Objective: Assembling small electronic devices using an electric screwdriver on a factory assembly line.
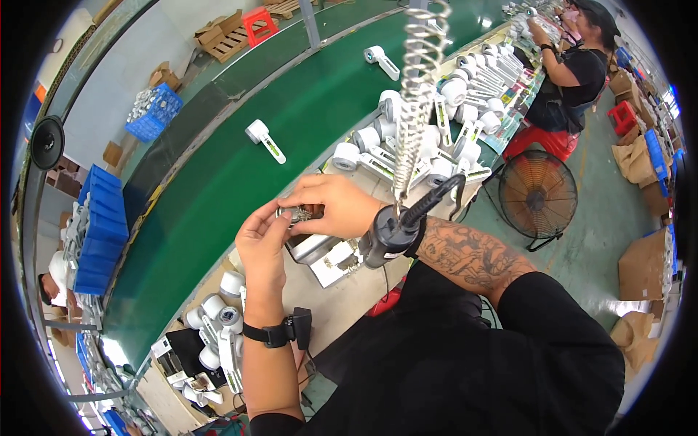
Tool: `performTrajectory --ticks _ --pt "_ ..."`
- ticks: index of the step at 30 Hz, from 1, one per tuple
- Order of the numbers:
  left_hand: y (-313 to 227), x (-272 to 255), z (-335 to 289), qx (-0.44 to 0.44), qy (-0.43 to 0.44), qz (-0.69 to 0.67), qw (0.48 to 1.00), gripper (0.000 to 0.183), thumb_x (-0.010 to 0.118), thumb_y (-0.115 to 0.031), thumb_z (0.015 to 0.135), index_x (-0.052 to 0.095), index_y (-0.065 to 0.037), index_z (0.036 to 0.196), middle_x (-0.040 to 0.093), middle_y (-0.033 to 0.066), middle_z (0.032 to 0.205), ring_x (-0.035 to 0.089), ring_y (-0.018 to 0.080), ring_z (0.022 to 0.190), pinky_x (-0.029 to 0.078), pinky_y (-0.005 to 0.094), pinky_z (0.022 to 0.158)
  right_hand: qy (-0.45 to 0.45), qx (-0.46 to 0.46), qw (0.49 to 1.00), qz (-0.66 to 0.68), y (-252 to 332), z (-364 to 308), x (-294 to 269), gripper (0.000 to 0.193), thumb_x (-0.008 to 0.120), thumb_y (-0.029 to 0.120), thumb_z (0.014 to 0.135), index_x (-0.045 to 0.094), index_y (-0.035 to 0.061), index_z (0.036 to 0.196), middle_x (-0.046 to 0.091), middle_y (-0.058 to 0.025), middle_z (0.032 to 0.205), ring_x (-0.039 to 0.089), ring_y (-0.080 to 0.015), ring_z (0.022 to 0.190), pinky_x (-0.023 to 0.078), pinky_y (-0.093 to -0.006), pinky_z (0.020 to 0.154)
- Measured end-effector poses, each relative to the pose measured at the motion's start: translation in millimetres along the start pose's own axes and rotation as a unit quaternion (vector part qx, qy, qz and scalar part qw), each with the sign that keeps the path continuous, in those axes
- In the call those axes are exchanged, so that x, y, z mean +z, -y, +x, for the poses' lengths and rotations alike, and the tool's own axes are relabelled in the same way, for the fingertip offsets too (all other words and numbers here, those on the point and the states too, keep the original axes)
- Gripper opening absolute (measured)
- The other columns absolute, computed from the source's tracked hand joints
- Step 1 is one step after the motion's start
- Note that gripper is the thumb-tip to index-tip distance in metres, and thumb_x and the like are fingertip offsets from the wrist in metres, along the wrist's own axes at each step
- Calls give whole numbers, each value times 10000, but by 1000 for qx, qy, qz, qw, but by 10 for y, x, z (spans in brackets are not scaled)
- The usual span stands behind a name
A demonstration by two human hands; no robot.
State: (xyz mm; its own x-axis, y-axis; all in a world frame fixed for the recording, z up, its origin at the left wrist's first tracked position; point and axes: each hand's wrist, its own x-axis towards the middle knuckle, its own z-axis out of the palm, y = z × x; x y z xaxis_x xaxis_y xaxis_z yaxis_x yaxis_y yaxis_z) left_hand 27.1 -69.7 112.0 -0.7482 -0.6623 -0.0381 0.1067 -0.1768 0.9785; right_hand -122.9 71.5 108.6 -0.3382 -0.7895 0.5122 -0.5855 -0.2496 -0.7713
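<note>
My left hand (263, 231) and my right hand (338, 203) meet over the edge of the bench, fingers closed around a small round dish-like piece (293, 214). Tiny metallic bits that look like screws show beside it, partly hidden by my fingers. Just below my hands a white plastic part (339, 256) lies in a fixture on the bench. A black electric screwdriver (387, 243) hangs from a coiled metal spring (420, 94), close to my right wrist and covering part of it.
A green conveyor belt (211, 218) curves past the bench, carrying white handheld devices (266, 140). More devices (229, 320) are heaped left and right. A black floor fan (536, 200) stands at right, near a seated co-worker (574, 73). Blue crates (102, 232) stand beyond the belt.
</note>
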Motion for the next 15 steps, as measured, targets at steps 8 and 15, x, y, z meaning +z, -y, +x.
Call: performTrajectory --ticks 8,15 --pt "0 -17 -1 -29 -1 31 999 320 805 -27 966 732 56 1267 777 97 1092 743 135 913 630 284 809 36 56 997 32 -87 -48 -124 337 900 117 895 823 30 1211 806 -155 1132 800 -225 974 660 -328 857" --pt "-64 93 9 -46 -40 -13 998 331 759 -33 993 718 62 1307 781 94 1098 744 142 926 616 290 814 -36 -56 998 -20 -143 -79 -56 238 863 99 905 839 51 1137 820 -174 1092 804 -308 1034 650 -392 863"
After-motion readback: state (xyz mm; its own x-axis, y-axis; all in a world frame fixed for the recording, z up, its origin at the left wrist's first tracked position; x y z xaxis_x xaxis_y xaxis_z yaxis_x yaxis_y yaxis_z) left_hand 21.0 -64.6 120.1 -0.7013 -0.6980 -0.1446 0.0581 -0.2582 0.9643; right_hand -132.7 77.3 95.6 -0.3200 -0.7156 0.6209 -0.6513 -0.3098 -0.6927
